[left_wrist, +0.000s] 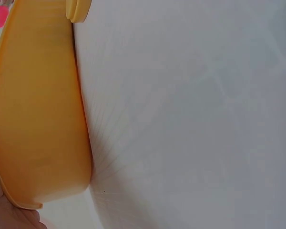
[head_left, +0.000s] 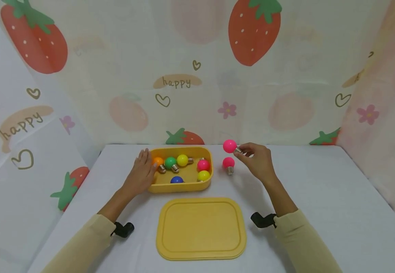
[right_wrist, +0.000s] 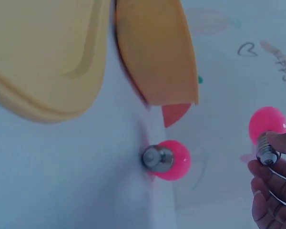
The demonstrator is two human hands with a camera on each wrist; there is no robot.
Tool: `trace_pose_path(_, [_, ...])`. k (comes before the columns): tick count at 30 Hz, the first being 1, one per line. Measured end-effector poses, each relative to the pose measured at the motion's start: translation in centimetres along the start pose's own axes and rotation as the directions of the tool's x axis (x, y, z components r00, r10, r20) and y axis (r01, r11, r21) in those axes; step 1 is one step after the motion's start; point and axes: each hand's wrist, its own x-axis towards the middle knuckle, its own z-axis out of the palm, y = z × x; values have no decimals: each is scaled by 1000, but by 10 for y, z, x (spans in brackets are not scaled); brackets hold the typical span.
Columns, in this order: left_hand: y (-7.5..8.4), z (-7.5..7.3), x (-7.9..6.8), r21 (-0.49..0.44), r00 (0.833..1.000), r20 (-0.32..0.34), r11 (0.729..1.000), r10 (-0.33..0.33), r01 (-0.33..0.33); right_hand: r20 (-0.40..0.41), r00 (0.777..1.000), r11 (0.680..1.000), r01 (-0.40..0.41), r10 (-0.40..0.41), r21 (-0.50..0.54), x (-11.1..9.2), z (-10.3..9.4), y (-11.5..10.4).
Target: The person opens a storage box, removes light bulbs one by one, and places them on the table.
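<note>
Where the white worktop point(head_left: 323, 185) ends, a cloth backdrop point(head_left: 197, 41) rises, printed with strawberries, hearts and "happy". The right hand point(head_left: 258, 161) has a narrow grip on the metal base of a raised pink bulb point(head_left: 230, 146), right of the yellow box point(head_left: 180, 187); the left hand point(head_left: 142, 172) rests, fingers outstretched, at the box's left end. The box's near wall hides part of a blue bulb point(head_left: 177, 179); the left wrist view cuts off most of the left hand.

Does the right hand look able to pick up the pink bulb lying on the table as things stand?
Probably not yet: nothing blocks the lying bulb, but the right hand pinches another pink bulb.
</note>
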Motion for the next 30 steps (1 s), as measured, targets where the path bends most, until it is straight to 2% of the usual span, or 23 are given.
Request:
trace_pose_path(6, [0, 1, 3, -1, 1000, -5, 1000, 2, -2, 18, 993, 992, -120, 120, -31, -1, -2, 17])
trace_pose_path(14, [-2, 3, 3, 11, 1000, -2, 1000, -5, 5, 42, 966, 964, -253, 257, -87, -6, -2, 39])
trace_pose_path(18, [-1, 3, 4, 2, 1000, -4, 1000, 2, -2, 55, 944, 941, -317, 325, -116, -7, -5, 44])
trace_pose_path(24, [-2, 5, 3, -27, 1000, -19, 1000, 11, -11, 83, 929, 926, -346, 361, -152, -9, -4, 52])
trace_pose_path(30, [-2, 4, 3, -7, 1000, -14, 1000, 3, -3, 89, 915, 911, -376, 394, -173, -11, 2, 56])
